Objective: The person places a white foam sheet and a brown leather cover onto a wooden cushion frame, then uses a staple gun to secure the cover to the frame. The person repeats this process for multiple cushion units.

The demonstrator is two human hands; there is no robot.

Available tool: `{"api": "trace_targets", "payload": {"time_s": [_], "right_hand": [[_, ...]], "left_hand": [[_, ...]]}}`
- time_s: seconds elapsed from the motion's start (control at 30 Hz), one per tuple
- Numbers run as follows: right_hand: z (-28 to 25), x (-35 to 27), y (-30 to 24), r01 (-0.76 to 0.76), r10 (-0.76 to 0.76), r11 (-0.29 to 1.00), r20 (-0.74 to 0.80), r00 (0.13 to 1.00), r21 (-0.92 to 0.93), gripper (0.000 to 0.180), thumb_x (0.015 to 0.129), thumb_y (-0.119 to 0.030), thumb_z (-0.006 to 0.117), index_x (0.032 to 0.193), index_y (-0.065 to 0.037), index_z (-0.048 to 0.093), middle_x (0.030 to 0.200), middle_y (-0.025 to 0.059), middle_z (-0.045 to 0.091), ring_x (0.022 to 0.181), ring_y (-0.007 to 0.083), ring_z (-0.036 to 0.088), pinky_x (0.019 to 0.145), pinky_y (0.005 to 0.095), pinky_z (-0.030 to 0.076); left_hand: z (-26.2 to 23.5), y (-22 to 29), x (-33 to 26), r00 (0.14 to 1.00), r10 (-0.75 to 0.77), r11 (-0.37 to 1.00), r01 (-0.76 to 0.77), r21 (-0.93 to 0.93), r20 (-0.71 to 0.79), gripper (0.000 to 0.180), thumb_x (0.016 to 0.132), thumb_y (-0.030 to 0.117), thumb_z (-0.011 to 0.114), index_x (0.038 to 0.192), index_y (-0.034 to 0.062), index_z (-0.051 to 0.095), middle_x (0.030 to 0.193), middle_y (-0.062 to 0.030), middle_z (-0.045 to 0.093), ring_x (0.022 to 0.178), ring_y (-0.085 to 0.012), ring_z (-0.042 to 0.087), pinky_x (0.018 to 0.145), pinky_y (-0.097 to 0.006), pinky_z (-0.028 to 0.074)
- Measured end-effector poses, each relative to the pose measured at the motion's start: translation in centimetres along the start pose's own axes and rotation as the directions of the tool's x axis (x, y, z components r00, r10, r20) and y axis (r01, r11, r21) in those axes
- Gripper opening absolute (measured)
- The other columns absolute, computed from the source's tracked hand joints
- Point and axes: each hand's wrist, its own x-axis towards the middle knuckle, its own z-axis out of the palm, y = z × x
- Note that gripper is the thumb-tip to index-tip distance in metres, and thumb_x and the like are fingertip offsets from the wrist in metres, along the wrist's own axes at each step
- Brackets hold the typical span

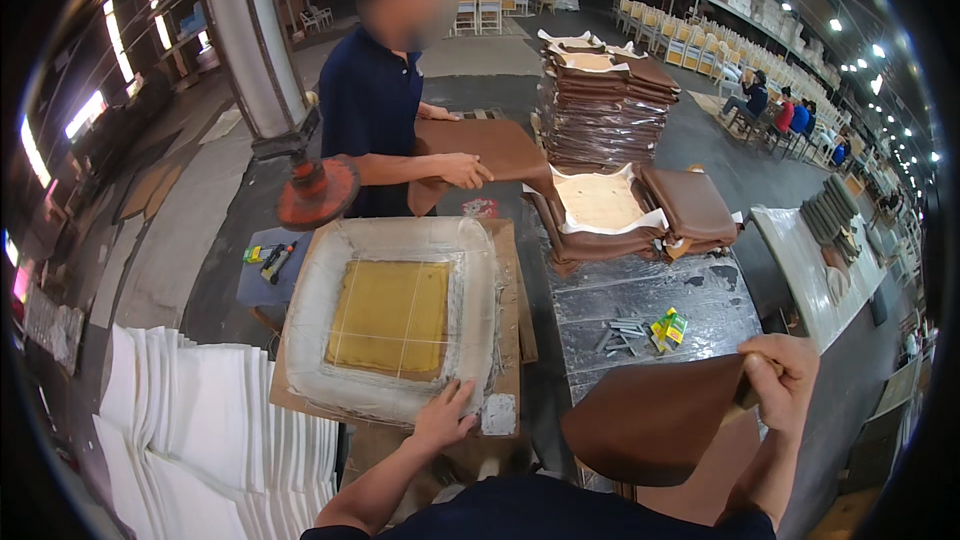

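Two hands work here: our right hand (pixel 782 377) grips a brown cover (pixel 655 418) low at the right, our left hand (pixel 445 416) rests spread on the plastic-wrapped foam pad (pixel 392 317) on the counter (pixel 510 270). Beyond, a co-worker (pixel 372 105) handles brown sheets (pixel 490 148).

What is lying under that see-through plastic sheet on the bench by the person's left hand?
Under the clear plastic sheet lies a square yellow foam pad. The left hand presses the sheet's near edge. Brown board shows round the sheet; whatever is beneath the pad is covered.
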Motion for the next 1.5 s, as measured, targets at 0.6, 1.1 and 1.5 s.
{"api": "trace_targets", "payload": {"time_s": [0.6, 1.1, 1.5], "right_hand": [[8.1, 4.6, -3.8, 0.172, -0.194, 0.972, 0.135, 0.972, 0.158, 0.014, 0.088, -0.014, 0.079, 0.095, -0.003, 0.083, 0.067, 0.0062, 0.068, 0.055, 0.0174, 0.064, 0.057, 0.0303, 0.047], [12.6, 7.1, -11.1, 0.155, -0.198, 0.971, 0.249, 0.948, 0.182, 0.013, 0.087, -0.007, 0.078, 0.097, -0.001, 0.083, 0.076, 0.0087, 0.076, 0.061, 0.0178, 0.071, 0.061, 0.0288, 0.051], [16.2, 9.6, -13.8, 0.138, -0.231, 0.956, 0.378, 0.896, 0.257, 0.009, 0.094, -0.006, 0.079, 0.102, -0.002, 0.083, 0.077, 0.0099, 0.075, 0.064, 0.0184, 0.072, 0.061, 0.0306, 0.052]], "left_hand": [[-2.5, -6.9, -10.2, 0.987, -0.154, 0.987, 0.156, 0.046, -0.033, 0.071, 0.097, 0.029, 0.076, 0.163, 0.0146, 0.053, 0.161, -0.013, 0.06, 0.157, -0.0375, 0.049, 0.137, -0.063, 0.02], [-3.6, -10.3, -11.6, 0.993, -0.095, 0.995, 0.096, 0.018, -0.07, 0.066, 0.093, 0.028, 0.082, 0.155, 0.0176, 0.062, 0.154, -0.0077, 0.066, 0.156, -0.0351, 0.051, 0.135, -0.067, 0.023], [-5.4, -10.9, -13.2, 0.981, -0.189, 0.981, 0.191, 0.046, -0.037, 0.068, 0.094, 0.035, 0.082, 0.156, 0.016, 0.062, 0.159, -0.0095, 0.064, 0.163, -0.0386, 0.043, 0.135, -0.074, 0.011]]}}
